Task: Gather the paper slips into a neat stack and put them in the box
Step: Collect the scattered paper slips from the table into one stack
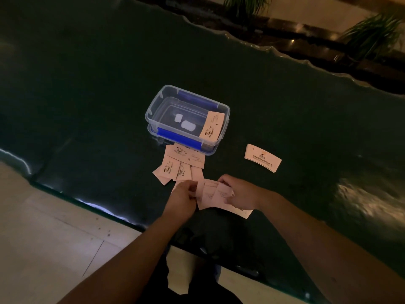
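Note:
A clear plastic box (154, 106) with blue clips stands open on the dark table. One pink slip (212, 127) leans inside its right end. Several pink printed slips (178, 164) lie fanned out just in front of the box. My left hand (182, 197) and my right hand (238, 191) both grip a loose bunch of slips (213, 194) between them, near the table's front edge. A separate small stack of slips (262, 157) lies to the right of the box.
The dark glossy table (87, 95) has a wavy far edge. Potted plants (372, 34) stand beyond it. Pale floor tiles (43, 238) show at lower left, below the front edge.

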Demonstrator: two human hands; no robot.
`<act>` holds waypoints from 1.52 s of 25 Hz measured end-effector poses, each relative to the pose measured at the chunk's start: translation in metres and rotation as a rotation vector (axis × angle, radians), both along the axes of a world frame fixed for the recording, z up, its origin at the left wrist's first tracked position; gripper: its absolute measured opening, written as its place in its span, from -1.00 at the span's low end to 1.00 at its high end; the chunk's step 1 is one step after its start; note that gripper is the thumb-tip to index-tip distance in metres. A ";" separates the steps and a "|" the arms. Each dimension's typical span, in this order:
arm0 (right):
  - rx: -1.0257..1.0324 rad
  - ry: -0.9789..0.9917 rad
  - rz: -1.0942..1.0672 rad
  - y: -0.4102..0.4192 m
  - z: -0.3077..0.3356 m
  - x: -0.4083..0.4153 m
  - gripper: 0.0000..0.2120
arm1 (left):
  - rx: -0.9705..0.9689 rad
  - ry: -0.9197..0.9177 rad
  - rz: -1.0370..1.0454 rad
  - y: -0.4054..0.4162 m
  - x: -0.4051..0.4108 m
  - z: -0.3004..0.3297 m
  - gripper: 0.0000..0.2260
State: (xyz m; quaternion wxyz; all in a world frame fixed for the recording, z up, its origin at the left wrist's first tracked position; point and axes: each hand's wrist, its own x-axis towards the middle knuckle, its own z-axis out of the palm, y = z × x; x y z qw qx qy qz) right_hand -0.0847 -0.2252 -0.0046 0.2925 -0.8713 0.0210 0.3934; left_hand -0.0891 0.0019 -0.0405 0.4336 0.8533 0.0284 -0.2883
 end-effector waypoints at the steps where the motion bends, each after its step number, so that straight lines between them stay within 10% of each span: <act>1: 0.018 0.006 -0.035 0.001 -0.001 0.001 -0.49 | 0.028 -0.035 0.113 0.006 -0.003 0.001 -0.66; 24: 0.305 0.179 -0.680 0.023 -0.011 -0.032 -0.55 | 0.164 0.113 0.272 0.014 0.017 -0.007 -0.63; 38: 0.543 0.265 -0.982 0.046 -0.009 -0.055 -0.52 | -0.081 0.503 0.128 0.001 -0.023 0.005 -0.78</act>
